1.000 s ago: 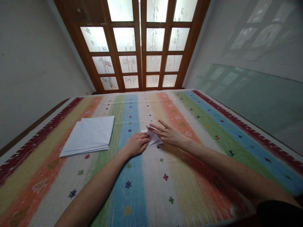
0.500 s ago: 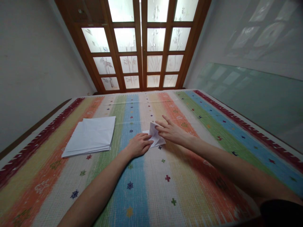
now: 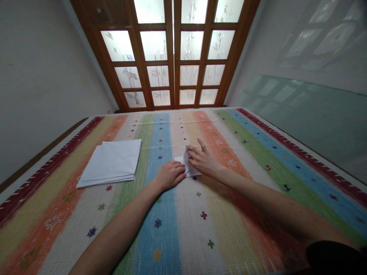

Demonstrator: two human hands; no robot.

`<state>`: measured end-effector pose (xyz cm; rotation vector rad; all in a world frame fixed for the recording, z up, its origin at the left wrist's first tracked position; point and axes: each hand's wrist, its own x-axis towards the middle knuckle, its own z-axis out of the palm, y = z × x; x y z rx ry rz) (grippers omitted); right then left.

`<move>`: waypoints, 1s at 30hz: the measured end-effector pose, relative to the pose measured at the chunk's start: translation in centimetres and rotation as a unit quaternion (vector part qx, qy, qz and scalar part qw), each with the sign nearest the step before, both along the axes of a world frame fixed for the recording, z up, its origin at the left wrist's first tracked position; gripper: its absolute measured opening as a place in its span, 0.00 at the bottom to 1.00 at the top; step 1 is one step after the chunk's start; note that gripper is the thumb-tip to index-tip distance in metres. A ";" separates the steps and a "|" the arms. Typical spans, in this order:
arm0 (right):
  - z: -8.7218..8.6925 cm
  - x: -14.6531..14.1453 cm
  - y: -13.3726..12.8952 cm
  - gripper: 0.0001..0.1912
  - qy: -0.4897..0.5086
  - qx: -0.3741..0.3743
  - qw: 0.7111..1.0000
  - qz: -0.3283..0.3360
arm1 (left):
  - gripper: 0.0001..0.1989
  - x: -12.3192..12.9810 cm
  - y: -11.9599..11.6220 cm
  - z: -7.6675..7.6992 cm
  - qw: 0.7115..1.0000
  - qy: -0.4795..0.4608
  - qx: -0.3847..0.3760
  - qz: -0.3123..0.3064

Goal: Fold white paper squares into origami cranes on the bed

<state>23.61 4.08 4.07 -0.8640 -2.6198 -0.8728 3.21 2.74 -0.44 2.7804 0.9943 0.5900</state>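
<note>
A small folded white paper [image 3: 189, 170] lies on the striped tablecloth in the middle, with one flap standing up. My left hand [image 3: 171, 174] presses on its left side, the fingers together on the paper. At its right, my right hand [image 3: 201, 157] has its thumb and fingers closed on the raised flap, with one finger pointing up. Part of the paper is hidden behind the fingers. To the left lies a stack of larger white sheets [image 3: 111, 162], which neither hand touches.
The striped tablecloth [image 3: 195, 236] covers the table. Beyond its far edge stand wooden doors with glass panes [image 3: 189, 46]. A glass panel [image 3: 304, 118] leans along the right wall.
My right hand has shifted slightly left with the raised flap, which now stands narrower and more turned over. My left hand still rests on the paper.
</note>
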 end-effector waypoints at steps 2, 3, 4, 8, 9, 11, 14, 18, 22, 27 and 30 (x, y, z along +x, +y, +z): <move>-0.5 -0.2 -0.3 0.08 0.002 0.020 1.000 -0.014 | 0.12 0.0 -0.1 0.0 1.000 -0.004 -0.006 0.017; -0.7 -0.3 -0.4 0.08 0.000 0.028 0.999 -0.019 | 0.13 0.0 -0.1 0.0 1.000 -0.008 -0.005 0.022; -0.9 -0.4 -0.4 0.08 -0.001 0.034 0.999 -0.023 | 0.14 0.0 -0.1 0.0 1.000 -0.011 -0.003 0.019; -1.4 -0.4 -0.5 0.07 0.007 0.021 1.000 -0.019 | 0.13 0.0 0.0 -0.1 1.000 -0.005 0.014 -0.019; -1.5 -0.3 -0.5 0.07 0.014 0.013 1.000 -0.015 | 0.13 0.0 0.0 -0.1 1.000 -0.001 0.017 -0.023; -1.7 -0.2 -0.5 0.07 0.032 0.000 0.999 0.002 | 0.13 -0.1 0.0 -0.1 0.999 0.005 0.025 -0.021; -2.5 0.4 -0.6 0.08 0.084 0.002 0.994 0.064 | 0.13 -0.1 -0.1 0.0 0.999 0.012 0.034 -0.017; -4.3 1.8 -0.8 0.09 0.240 -0.008 0.963 0.118 | 0.14 -0.1 -0.2 0.2 0.999 0.016 0.031 -0.019; -5.3 2.5 -0.5 0.13 0.371 -0.056 0.926 0.048 | 0.16 -0.2 -0.3 0.6 0.998 0.041 0.026 -0.039; -4.7 2.0 -0.1 0.13 0.415 -0.180 0.891 -0.033 | 0.33 -0.1 -0.7 0.8 0.993 0.101 -0.006 -0.054; -4.3 1.5 0.2 0.10 0.391 -0.216 0.893 -0.054 | 0.43 0.0 -1.0 0.3 0.991 0.126 -0.024 -0.047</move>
